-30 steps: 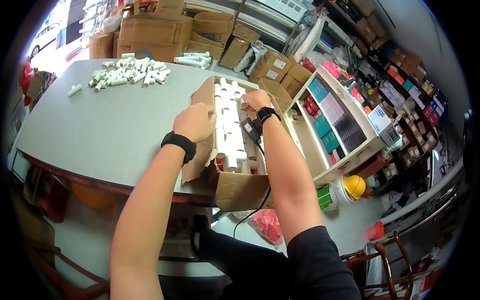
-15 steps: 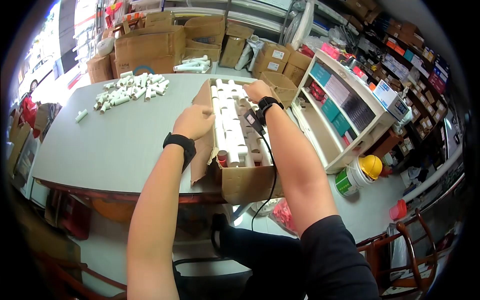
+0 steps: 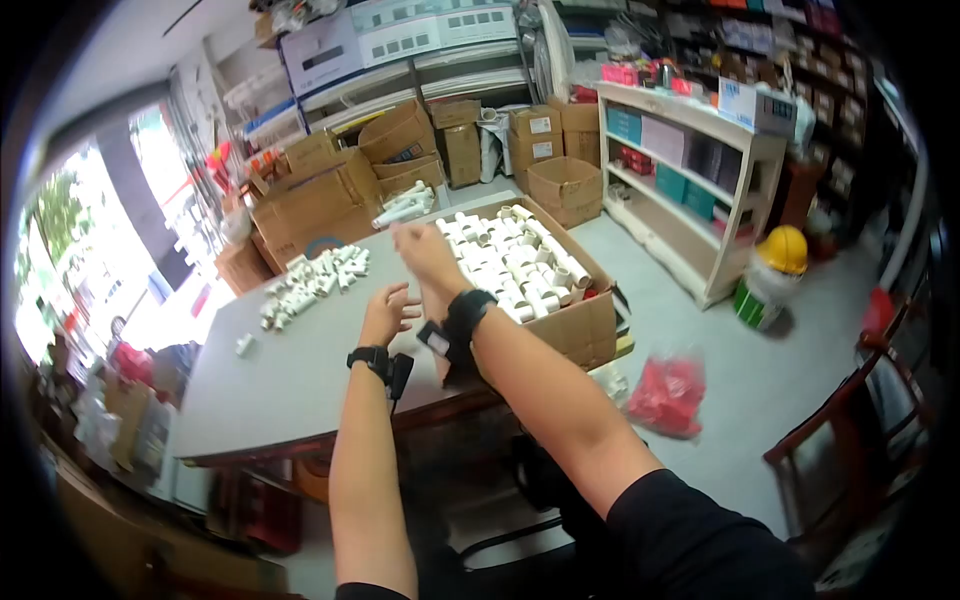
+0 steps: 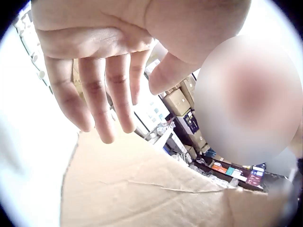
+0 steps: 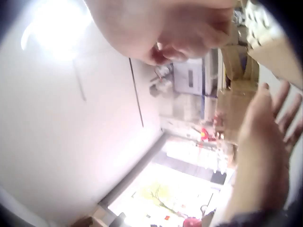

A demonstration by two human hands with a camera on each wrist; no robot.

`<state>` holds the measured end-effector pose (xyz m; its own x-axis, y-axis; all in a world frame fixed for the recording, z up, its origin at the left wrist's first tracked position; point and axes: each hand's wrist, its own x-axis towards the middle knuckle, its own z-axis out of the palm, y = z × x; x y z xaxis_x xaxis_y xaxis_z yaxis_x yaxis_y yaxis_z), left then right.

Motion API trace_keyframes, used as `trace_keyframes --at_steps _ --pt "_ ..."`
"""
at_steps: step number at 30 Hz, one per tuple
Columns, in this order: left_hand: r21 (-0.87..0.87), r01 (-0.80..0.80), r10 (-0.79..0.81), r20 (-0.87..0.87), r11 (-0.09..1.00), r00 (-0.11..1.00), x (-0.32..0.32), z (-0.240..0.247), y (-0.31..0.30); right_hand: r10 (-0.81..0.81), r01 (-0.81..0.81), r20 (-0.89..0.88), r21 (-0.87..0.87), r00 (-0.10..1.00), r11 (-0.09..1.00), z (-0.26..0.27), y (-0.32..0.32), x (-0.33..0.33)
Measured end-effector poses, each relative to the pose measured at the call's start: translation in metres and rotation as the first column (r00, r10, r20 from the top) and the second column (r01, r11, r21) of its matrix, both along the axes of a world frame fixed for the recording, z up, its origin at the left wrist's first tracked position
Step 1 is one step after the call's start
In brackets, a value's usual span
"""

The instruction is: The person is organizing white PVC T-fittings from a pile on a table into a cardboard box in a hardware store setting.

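Note:
The cardboard box (image 3: 585, 335) on the table is filled with short white plastic pipe pieces (image 3: 510, 262). Over the box's left side, my right hand (image 3: 428, 255) has its fingers curled, and no object shows in it. In the right wrist view that hand (image 5: 189, 28) is partly blurred. Lower and to the left, my left hand (image 3: 386, 315) is held with fingers loosely extended. From the left wrist, its spread fingers (image 4: 96, 94) hang above a brown cardboard flap (image 4: 137, 184), with nothing between them.
A pile of similar white pipe pieces (image 3: 315, 283) lies farther left on the grey table (image 3: 270, 390), one piece (image 3: 244, 345) apart. Larger boxes (image 3: 320, 205) stand behind. A white shelf unit (image 3: 690, 200) and a bucket with a yellow helmet (image 3: 782, 250) are at right.
Both hands have left the box's interior and edge; the right has moved left across the box, near the left hand. The head view has tilted up, and the box's contents now show more fully.

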<state>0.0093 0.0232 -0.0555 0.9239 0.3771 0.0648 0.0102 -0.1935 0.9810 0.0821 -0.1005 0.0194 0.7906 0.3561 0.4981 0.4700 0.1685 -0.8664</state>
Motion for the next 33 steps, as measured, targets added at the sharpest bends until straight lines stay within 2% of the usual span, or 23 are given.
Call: trace_keyframes --at_steps 1,4,7,10,11,13,15,21,24,28,33 --pt "0.022 -0.01 0.011 -0.032 1.0 0.999 -0.006 -0.002 0.01 0.04 -0.039 -0.021 0.021 0.999 0.999 -0.015 0.012 -0.007" --pt "0.086 -0.058 0.063 -0.055 0.995 0.996 -0.06 0.006 0.032 0.159 -0.166 -0.064 -0.124 0.985 0.978 -0.061 0.049 -0.025" --pt "0.09 -0.173 0.186 -0.166 0.981 0.968 -0.096 -0.001 0.053 0.074 -0.107 -0.131 -0.265 0.989 0.958 -0.096 0.063 -0.029" --pt "0.142 -0.237 0.266 -0.241 0.961 0.933 -0.127 -0.02 0.078 0.024 -0.117 -0.236 -0.387 0.971 0.915 -0.107 0.066 -0.038" --pt "0.144 -0.241 0.272 -0.268 0.96 0.924 -0.136 -0.027 0.085 0.005 -0.076 -0.169 -0.415 0.986 0.906 -0.111 0.066 -0.041" --pt "0.202 -0.185 0.247 -0.343 0.962 0.906 -0.153 -0.039 0.101 -0.028 -0.066 -0.214 -0.421 0.976 0.905 -0.117 0.062 -0.049" --pt "0.231 -0.198 0.267 -0.322 0.953 0.908 -0.163 -0.048 0.112 -0.038 -0.069 -0.231 -0.44 0.972 0.895 -0.115 0.049 -0.058" --pt "0.178 -0.279 0.318 -0.258 0.944 0.912 -0.171 -0.068 0.123 -0.052 -0.121 -0.406 -0.39 0.912 0.913 -0.138 0.088 -0.064" --pt "0.249 -0.296 0.369 -0.335 0.922 0.867 -0.164 -0.065 0.119 -0.096 -0.065 -0.437 -0.339 0.894 0.938 -0.151 0.117 -0.069" --pt "0.312 -0.285 0.374 -0.281 0.906 0.884 -0.166 -0.066 0.114 -0.104 -0.064 -0.496 -0.31 0.862 0.949 -0.147 0.123 -0.091" --pt "0.207 -0.274 0.327 -0.296 0.939 0.897 -0.178 -0.061 0.104 -0.087 -0.1 -0.582 -0.281 0.808 0.954 -0.15 0.144 -0.104"
